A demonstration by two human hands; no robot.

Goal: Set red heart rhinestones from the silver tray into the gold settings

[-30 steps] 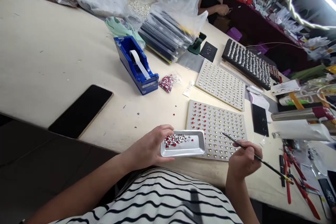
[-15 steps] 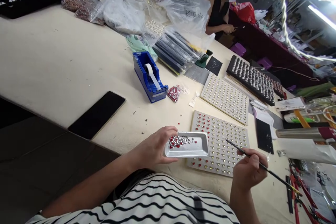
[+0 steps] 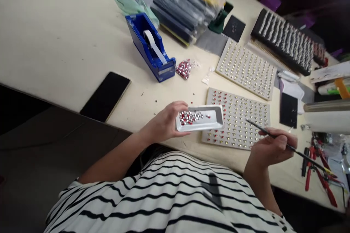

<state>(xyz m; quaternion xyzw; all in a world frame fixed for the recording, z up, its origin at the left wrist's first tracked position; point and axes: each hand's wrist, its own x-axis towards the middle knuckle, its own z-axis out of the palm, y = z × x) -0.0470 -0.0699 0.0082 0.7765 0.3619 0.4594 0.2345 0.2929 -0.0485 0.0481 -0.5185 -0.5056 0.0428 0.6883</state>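
Note:
My left hand (image 3: 167, 122) grips the left end of a small white tray (image 3: 216, 122), thumb below and fingers above. Red and silver rhinestones (image 3: 190, 117) lie heaped toward that end of the tray. A thin dark stick like a fine brush (image 3: 262, 129) is pinched in my right hand (image 3: 275, 147), its tip pointing left over a pale grey board (image 3: 240, 116). Rows of small gold-coloured settings cover this board, and several at its left side carry red stones. The white tray overlaps the board's left part, hiding some settings.
Behind are a blue tape dispenser (image 3: 151, 49), a bag of red stones (image 3: 184, 69) and a second board of settings (image 3: 247, 69). A phone (image 3: 106, 96) lies left. Red-handled pliers (image 3: 319, 174) lie right, and a black display tray (image 3: 283, 42) stands far right.
The view has tilted downward, so the table things sit higher in the picture and the person across the table is out of view. Both hands keep their holds on the tray and stick.

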